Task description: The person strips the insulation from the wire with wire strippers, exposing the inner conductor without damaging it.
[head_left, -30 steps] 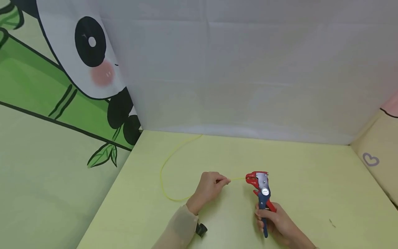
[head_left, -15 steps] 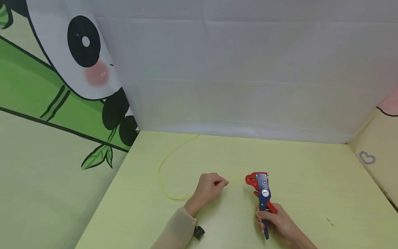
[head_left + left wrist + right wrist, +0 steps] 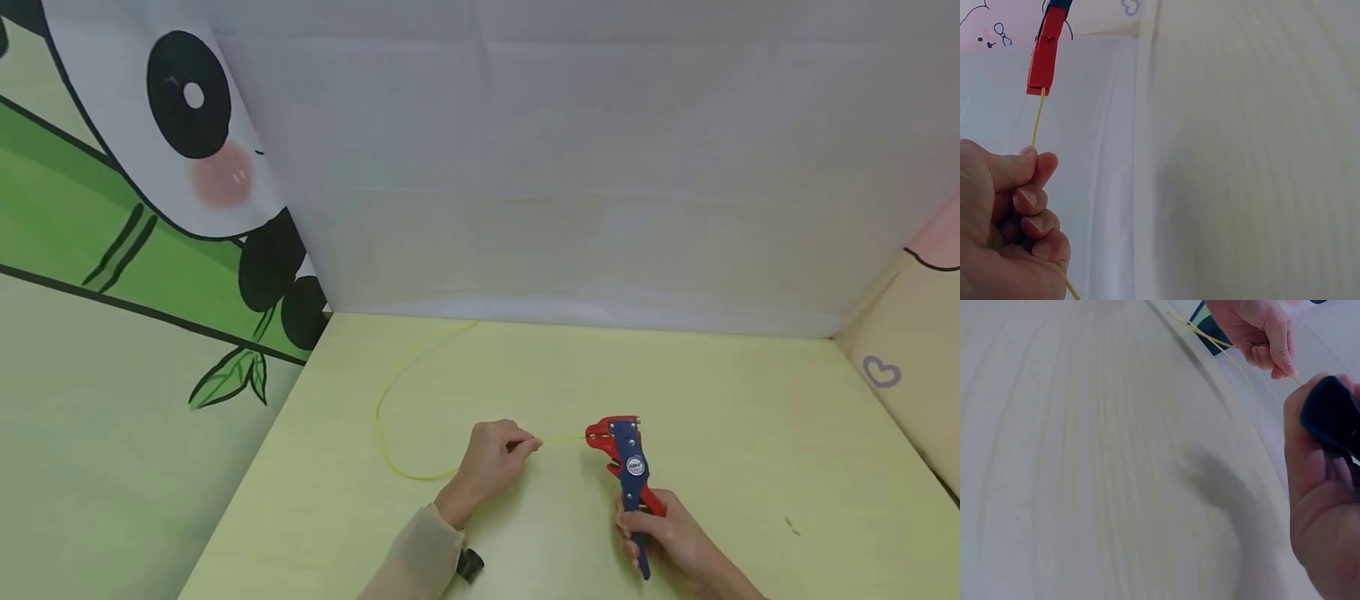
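Note:
My left hand (image 3: 491,460) pinches a thin yellow wire (image 3: 562,438) between thumb and forefinger, the other fingers curled below. In the left wrist view, a short straight length of the wire (image 3: 1037,119) runs from the fingertips into the red nose of a wire stripper (image 3: 1042,62). My right hand (image 3: 667,533) grips the blue and red handles of this wire stripper (image 3: 630,467), its head pointing left toward the left hand. The wire's tip is hidden inside the red jaws. In the right wrist view, only the dark blue handle end (image 3: 1332,415) shows in the right hand.
The rest of the wire (image 3: 378,417) curves over the pale yellow table (image 3: 720,400) to its back edge. A white sheet (image 3: 555,167) hangs behind, with a printed panel (image 3: 187,192) at the left. A small dark scrap (image 3: 791,526) lies at the right. A black band piece (image 3: 470,565) sits at the left wrist.
The head view has shifted slightly. The stripper has turned a little, its metal face now looking blue instead of silver. Slightly more wire shows between left fingertips and the stripper; both hands keep their holds.

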A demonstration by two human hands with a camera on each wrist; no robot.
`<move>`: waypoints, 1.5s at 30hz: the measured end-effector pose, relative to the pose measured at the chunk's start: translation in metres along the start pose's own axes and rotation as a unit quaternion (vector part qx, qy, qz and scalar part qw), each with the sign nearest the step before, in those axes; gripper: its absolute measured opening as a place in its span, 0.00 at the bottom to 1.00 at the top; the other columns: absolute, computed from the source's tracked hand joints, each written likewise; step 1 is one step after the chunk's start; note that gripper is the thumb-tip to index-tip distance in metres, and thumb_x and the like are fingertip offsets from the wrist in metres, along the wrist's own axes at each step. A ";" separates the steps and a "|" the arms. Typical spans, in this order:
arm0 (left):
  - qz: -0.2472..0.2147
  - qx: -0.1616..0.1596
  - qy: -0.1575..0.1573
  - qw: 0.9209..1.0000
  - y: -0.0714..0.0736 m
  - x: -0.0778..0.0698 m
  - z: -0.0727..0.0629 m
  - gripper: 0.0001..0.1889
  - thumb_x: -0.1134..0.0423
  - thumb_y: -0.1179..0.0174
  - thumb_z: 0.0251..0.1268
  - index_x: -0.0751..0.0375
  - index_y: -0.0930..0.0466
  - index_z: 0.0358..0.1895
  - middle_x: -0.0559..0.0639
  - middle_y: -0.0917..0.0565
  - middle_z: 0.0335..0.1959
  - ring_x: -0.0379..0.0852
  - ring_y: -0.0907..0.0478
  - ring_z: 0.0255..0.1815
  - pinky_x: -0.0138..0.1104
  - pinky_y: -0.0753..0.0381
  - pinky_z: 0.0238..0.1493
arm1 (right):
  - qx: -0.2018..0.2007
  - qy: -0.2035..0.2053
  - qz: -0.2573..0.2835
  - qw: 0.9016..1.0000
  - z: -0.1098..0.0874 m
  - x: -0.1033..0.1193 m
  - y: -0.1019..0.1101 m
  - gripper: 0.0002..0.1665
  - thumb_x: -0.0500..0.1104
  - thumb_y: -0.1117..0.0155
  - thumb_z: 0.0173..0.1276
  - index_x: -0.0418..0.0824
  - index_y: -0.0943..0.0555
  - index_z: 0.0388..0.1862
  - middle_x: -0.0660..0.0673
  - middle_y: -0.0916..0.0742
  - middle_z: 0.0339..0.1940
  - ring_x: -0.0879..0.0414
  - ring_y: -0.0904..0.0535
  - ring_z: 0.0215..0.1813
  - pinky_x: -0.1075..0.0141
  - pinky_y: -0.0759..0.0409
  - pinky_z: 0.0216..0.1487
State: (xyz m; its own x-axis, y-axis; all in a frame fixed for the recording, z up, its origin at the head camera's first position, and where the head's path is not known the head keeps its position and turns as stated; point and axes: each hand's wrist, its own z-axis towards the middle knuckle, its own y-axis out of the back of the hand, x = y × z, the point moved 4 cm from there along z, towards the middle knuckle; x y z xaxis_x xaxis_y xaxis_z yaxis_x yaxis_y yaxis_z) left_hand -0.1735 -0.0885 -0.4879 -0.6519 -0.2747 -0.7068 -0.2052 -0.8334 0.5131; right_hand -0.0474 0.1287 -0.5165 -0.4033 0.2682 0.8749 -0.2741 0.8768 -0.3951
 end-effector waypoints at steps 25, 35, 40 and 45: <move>0.028 0.006 -0.009 1.000 -0.005 0.000 0.003 0.05 0.70 0.32 0.56 0.62 0.11 0.23 0.39 0.24 0.17 0.31 0.35 0.17 0.23 0.35 0.20 | -0.024 0.020 0.029 0.999 0.007 -0.003 -0.002 0.06 0.33 0.54 0.72 0.31 0.30 0.35 0.46 0.23 0.22 0.53 0.29 0.21 0.65 0.24 0.26; 0.025 0.007 -0.005 1.000 -0.006 -0.003 0.003 0.06 0.69 0.33 0.57 0.62 0.11 0.24 0.40 0.24 0.17 0.33 0.34 0.17 0.24 0.33 0.21 | -0.072 -0.001 0.080 0.994 0.013 -0.006 -0.002 0.01 0.30 0.56 0.66 0.34 0.34 0.36 0.49 0.28 0.17 0.56 0.35 0.14 0.68 0.31 0.15; 0.033 0.002 -0.012 0.999 -0.007 -0.004 0.004 0.05 0.69 0.32 0.57 0.62 0.11 0.25 0.40 0.25 0.17 0.33 0.35 0.18 0.24 0.34 0.21 | -0.107 -0.003 0.054 0.993 0.014 -0.008 -0.003 0.08 0.40 0.46 0.72 0.38 0.32 0.35 0.49 0.30 0.15 0.57 0.36 0.12 0.68 0.32 0.14; 0.030 -0.009 -0.020 0.999 -0.004 -0.009 0.006 0.04 0.69 0.32 0.57 0.62 0.11 0.26 0.40 0.25 0.17 0.33 0.35 0.18 0.25 0.33 0.22 | -0.138 0.009 0.013 0.990 0.015 -0.008 -0.004 0.11 0.39 0.41 0.69 0.39 0.31 0.29 0.50 0.32 0.13 0.59 0.39 0.10 0.69 0.37 0.12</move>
State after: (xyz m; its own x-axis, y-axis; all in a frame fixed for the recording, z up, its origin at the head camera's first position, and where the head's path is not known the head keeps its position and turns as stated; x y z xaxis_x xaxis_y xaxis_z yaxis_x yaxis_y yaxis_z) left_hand -0.1716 -0.0798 -0.4805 -0.6911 -0.3055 -0.6550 -0.1517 -0.8248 0.5447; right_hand -0.0563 0.1172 -0.5261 -0.3915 0.2976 0.8707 -0.0131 0.9444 -0.3286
